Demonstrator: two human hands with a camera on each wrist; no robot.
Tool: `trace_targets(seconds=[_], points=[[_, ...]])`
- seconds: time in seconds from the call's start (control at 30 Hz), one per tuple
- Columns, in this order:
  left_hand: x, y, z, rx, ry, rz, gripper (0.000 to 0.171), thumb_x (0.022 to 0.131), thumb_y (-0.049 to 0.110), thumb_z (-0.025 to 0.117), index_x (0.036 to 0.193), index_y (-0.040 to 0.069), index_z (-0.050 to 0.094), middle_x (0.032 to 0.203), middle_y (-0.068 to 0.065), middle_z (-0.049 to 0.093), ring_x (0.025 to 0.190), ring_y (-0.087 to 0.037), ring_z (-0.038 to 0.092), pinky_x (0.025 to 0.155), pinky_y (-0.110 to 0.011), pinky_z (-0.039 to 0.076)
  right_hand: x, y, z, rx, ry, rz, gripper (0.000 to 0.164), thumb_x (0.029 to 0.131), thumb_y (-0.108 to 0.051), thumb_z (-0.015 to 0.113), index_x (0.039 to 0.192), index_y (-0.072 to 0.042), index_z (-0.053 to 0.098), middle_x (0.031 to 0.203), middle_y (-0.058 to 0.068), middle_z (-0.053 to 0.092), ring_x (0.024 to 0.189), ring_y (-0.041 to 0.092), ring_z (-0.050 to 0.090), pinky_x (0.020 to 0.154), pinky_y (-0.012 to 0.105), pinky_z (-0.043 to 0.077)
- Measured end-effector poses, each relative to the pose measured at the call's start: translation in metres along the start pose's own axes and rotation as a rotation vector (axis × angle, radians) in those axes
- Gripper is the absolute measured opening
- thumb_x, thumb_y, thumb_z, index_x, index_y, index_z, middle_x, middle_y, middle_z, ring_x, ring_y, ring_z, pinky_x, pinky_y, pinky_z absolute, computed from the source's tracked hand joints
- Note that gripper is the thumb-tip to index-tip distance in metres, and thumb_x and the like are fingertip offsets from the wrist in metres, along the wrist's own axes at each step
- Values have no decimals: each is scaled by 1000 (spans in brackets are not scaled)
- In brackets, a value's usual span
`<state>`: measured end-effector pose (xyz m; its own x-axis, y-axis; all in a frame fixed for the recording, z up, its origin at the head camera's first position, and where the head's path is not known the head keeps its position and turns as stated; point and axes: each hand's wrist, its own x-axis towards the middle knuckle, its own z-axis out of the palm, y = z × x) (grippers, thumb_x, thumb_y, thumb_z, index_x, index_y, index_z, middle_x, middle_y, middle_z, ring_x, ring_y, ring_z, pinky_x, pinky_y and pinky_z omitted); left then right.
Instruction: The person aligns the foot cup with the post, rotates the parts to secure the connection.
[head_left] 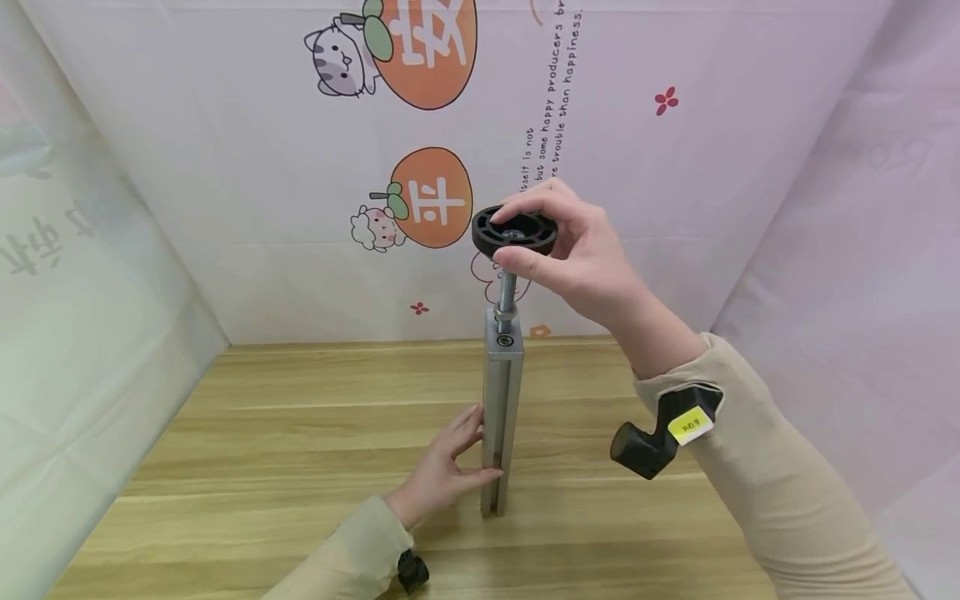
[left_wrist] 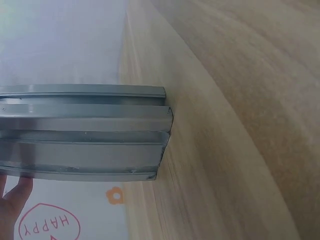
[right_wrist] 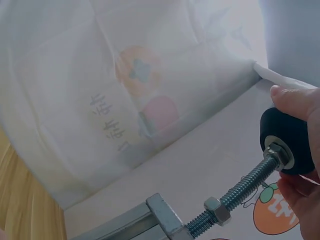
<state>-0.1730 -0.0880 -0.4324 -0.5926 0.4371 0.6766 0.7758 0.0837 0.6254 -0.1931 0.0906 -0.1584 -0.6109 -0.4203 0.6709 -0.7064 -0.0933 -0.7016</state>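
Observation:
An aluminium profile stands upright on the wooden table, its slotted lower end right at the wood in the left wrist view. My left hand grips it low down, thumb on the near side and fingers on the left. From the metal end plate on top rises a threaded rod. It carries a hex nut close above the plate and a round black levelling foot at its upper end. My right hand holds this foot by its rim between thumb and fingers.
The wooden tabletop runs to a white printed cloth at the back. Similar cloth hangs at the left and right. A black camera mount sticks out from the right sleeve.

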Motion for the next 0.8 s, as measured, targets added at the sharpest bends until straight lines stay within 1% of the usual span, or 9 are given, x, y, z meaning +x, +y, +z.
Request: trace_targets(seconds=[0.07, 0.13, 0.27, 0.4, 0.47, 0.57, 0.63, 0.7, 0.8], points=[[0, 0, 1, 1, 5, -2, 103, 75, -9, 73, 151, 28, 15, 147, -13, 33, 125, -9, 43, 99, -39, 47, 0, -4, 3, -86, 49, 11, 26, 76, 8, 68, 102, 6, 63, 103, 5, 52, 85, 19, 58, 66, 18, 52], [0, 0, 1, 8, 10, -2, 103, 74, -9, 74, 151, 27, 16, 146, -15, 34, 125, -9, 43, 99, -39, 47, 0, -6, 6, -153, 85, 19, 30, 75, 7, 70, 103, 9, 60, 99, 4, 50, 80, 19, 57, 63, 17, 51], [0, 1, 1, 16, 8, 2, 103, 74, -9, 74, 152, 25, 16, 144, -17, 35, 125, -9, 43, 98, -39, 48, 0, -9, 10, -257, 161, 43, 29, 74, 1, 76, 98, 6, 61, 95, 1, 47, 83, 19, 57, 67, 19, 53], [0, 2, 1, 15, 8, 6, 103, 74, -9, 74, 152, 26, 15, 144, -17, 36, 125, -8, 42, 98, -39, 48, -1, -11, 15, -395, 240, 48, 31, 72, -10, 81, 92, 2, 61, 90, 0, 42, 86, 16, 50, 69, 21, 49], [0, 1, 1, 10, 12, 7, 104, 74, -9, 74, 152, 26, 15, 144, -16, 35, 125, -7, 42, 98, -39, 48, -1, -12, 18, -447, 263, 37, 33, 71, -13, 82, 91, 2, 60, 90, 0, 42, 87, 14, 47, 68, 22, 48], [-1, 0, 2, 9, 17, 9, 104, 74, -9, 74, 152, 28, 15, 146, -11, 34, 124, -7, 42, 98, -39, 48, -1, -12, 19, -480, 274, 11, 36, 69, -13, 84, 90, 2, 59, 90, 0, 43, 89, 11, 44, 68, 23, 46], [-1, -1, 2, 15, 20, 19, 105, 73, -10, 74, 152, 27, 15, 147, -9, 33, 124, -8, 42, 98, -39, 48, -2, -11, 18, -482, 279, -10, 38, 67, -11, 85, 91, 2, 59, 91, 0, 46, 90, 10, 44, 71, 23, 45], [-1, -1, 2, 21, 21, 26, 106, 73, -10, 74, 152, 27, 15, 148, -8, 32, 124, -9, 43, 98, -38, 48, -3, -8, 16, -452, 278, -28, 38, 67, -7, 84, 93, 4, 58, 93, -1, 49, 91, 10, 46, 75, 24, 45], [-2, -2, 3, 31, 22, 35, 105, 73, -10, 75, 152, 24, 15, 148, -11, 33, 123, -12, 44, 98, -38, 48, -4, -5, 11, -343, 260, -46, 35, 72, -6, 76, 98, 6, 58, 95, -2, 54, 93, 13, 50, 80, 24, 44]])
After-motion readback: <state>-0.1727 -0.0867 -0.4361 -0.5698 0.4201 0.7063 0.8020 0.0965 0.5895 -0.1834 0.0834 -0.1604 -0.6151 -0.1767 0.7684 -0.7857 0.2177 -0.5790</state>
